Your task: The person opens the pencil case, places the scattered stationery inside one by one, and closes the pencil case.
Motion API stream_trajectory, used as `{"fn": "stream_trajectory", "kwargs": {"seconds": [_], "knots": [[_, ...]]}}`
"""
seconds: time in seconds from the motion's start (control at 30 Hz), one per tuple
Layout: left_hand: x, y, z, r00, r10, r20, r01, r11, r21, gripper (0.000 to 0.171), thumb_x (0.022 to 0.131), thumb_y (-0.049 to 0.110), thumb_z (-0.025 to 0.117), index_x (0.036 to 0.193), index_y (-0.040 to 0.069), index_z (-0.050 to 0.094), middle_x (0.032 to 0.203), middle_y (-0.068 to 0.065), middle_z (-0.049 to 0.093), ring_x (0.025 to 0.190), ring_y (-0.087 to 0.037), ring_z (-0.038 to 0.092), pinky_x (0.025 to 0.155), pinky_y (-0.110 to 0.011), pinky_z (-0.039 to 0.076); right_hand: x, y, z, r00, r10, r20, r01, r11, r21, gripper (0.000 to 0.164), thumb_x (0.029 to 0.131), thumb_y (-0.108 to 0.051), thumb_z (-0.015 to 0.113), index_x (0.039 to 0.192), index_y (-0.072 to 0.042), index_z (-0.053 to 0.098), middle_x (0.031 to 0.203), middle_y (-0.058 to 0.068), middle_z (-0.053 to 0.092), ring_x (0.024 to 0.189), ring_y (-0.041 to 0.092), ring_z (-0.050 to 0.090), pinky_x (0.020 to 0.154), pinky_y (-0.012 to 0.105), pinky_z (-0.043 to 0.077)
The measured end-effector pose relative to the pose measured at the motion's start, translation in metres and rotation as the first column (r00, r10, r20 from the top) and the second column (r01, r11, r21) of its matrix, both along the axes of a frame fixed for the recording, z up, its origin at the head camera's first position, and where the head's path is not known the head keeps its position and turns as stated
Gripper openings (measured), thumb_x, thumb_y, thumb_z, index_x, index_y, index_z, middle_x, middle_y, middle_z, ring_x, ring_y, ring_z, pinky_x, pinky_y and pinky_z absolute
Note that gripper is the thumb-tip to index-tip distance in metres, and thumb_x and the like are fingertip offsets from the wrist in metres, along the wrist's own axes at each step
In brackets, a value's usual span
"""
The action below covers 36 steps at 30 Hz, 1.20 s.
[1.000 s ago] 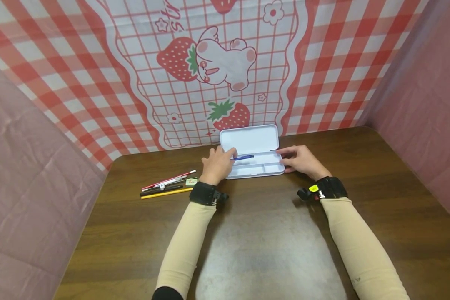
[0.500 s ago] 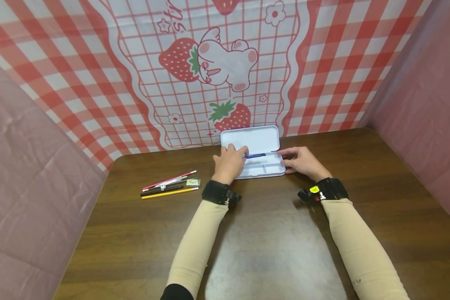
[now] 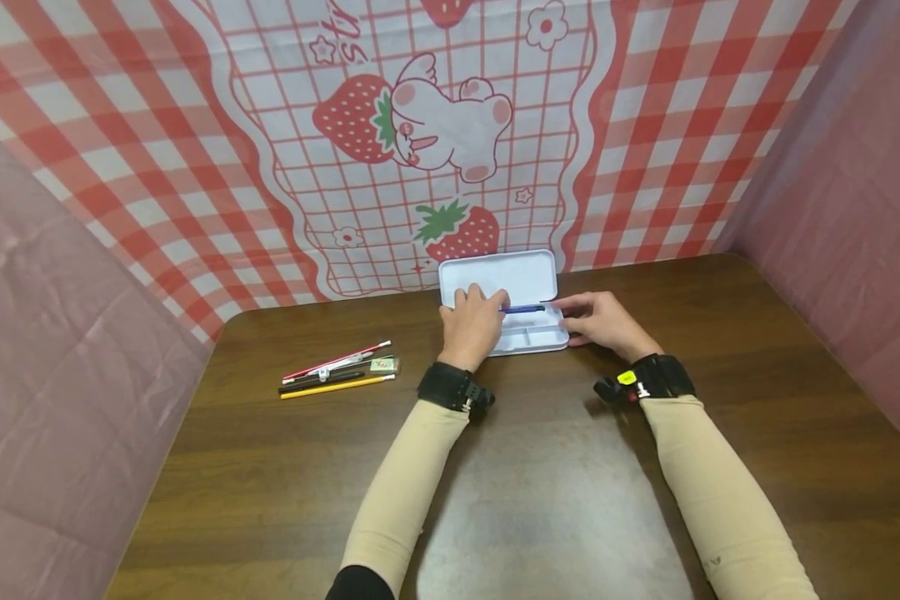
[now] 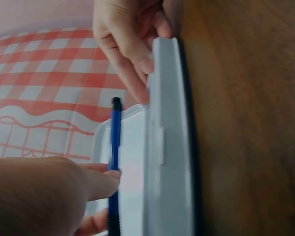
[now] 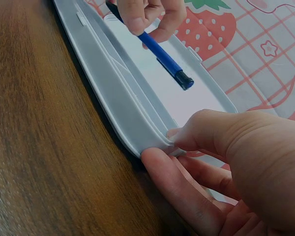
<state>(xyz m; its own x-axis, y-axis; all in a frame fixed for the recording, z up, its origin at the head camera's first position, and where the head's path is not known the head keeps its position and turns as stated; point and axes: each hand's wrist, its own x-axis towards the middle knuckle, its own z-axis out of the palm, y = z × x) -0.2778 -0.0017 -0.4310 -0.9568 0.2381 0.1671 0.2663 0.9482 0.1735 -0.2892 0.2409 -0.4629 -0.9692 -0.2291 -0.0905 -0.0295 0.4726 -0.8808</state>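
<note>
Pen (image 5: pixel 162 56), one, in left hand (image 3: pixel 471 327); right hand (image 3: pixel 606 323) grips one case (image 5: pixel 106 74).

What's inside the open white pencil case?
Dividers show in the right part of the case. The blue pen is above it, pinched by the left hand, not lying inside. That hand covers the left part; anything there can't be seen.
</note>
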Motion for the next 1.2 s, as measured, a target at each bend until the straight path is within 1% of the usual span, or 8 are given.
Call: {"fn": "stream_trajectory", "kwargs": {"seconds": [0.1, 0.23, 0.3, 0.63, 0.93, 1.2], "knots": [[-0.001, 0.001, -0.003, 0.999, 0.013, -0.032, -0.012, 1.000, 0.024, 0.019, 0.100, 0.035, 0.056, 0.117, 0.035, 0.065, 0.108, -0.005, 0.056, 0.104, -0.026, 0.049, 0.084, -0.050, 0.046, 0.000, 0.000, 0.001, 1.000, 0.011, -0.005, -0.011, 1.000, 0.005, 0.041, 0.093, -0.009, 0.068, 0.133, -0.004, 0.064, 0.129, 0.026, 0.057, 0.077, 0.022, 0.066, 0.063, 0.026, 0.062], [-0.002, 0.003, -0.008, 0.999, 0.021, -0.043, -0.019, 0.999, 0.036, 0.019, 0.100, 0.035, 0.057, 0.116, 0.035, 0.066, 0.107, -0.005, 0.057, 0.104, -0.026, 0.051, 0.084, -0.050, 0.048, 0.001, 0.000, 0.002, 1.000, 0.013, -0.001, -0.013, 1.000, 0.007, 0.041, 0.093, -0.009, 0.068, 0.133, -0.004, 0.063, 0.130, 0.027, 0.056, 0.078, 0.021, 0.066, 0.064, 0.027, 0.062], [-0.002, 0.004, -0.009, 0.999, 0.020, -0.037, -0.019, 0.999, 0.029, 0.018, 0.100, 0.035, 0.058, 0.115, 0.034, 0.067, 0.108, -0.006, 0.059, 0.104, -0.027, 0.052, 0.083, -0.051, 0.048, 0.001, 0.000, 0.002, 1.000, 0.001, 0.005, -0.001, 1.000, 0.002, 0.041, 0.093, -0.009, 0.068, 0.133, -0.005, 0.064, 0.129, 0.026, 0.057, 0.078, 0.022, 0.066, 0.064, 0.026, 0.062], [-0.002, 0.005, -0.017, 1.000, 0.022, 0.019, -0.023, 1.000, 0.008, 0.018, 0.098, 0.036, 0.060, 0.113, 0.035, 0.069, 0.111, -0.007, 0.062, 0.105, -0.028, 0.054, 0.087, -0.051, 0.047, 0.001, -0.001, 0.004, 1.000, 0.001, 0.017, 0.000, 1.000, -0.013, 0.041, 0.092, -0.007, 0.068, 0.133, -0.004, 0.064, 0.129, 0.025, 0.057, 0.078, 0.023, 0.065, 0.063, 0.025, 0.062], [-0.005, 0.005, -0.016, 0.998, 0.027, 0.062, -0.026, 1.000, -0.014, 0.022, 0.099, 0.037, 0.058, 0.115, 0.038, 0.073, 0.111, -0.003, 0.065, 0.105, -0.024, 0.054, 0.088, -0.048, 0.048, 0.000, -0.001, 0.004, 1.000, -0.003, 0.016, 0.003, 1.000, -0.007, 0.041, 0.092, -0.007, 0.068, 0.132, -0.004, 0.064, 0.127, 0.025, 0.057, 0.079, 0.023, 0.065, 0.062, 0.025, 0.062], [-0.004, 0.002, -0.014, 0.998, 0.023, 0.053, -0.023, 1.000, -0.004, 0.020, 0.097, 0.038, 0.061, 0.109, 0.042, 0.077, 0.112, -0.001, 0.069, 0.102, -0.022, 0.059, 0.081, -0.044, 0.053, 0.000, -0.001, 0.004, 1.000, 0.008, 0.007, -0.008, 1.000, 0.001, 0.041, 0.092, -0.008, 0.069, 0.133, -0.004, 0.064, 0.128, 0.026, 0.057, 0.079, 0.023, 0.065, 0.063, 0.025, 0.062]]}}
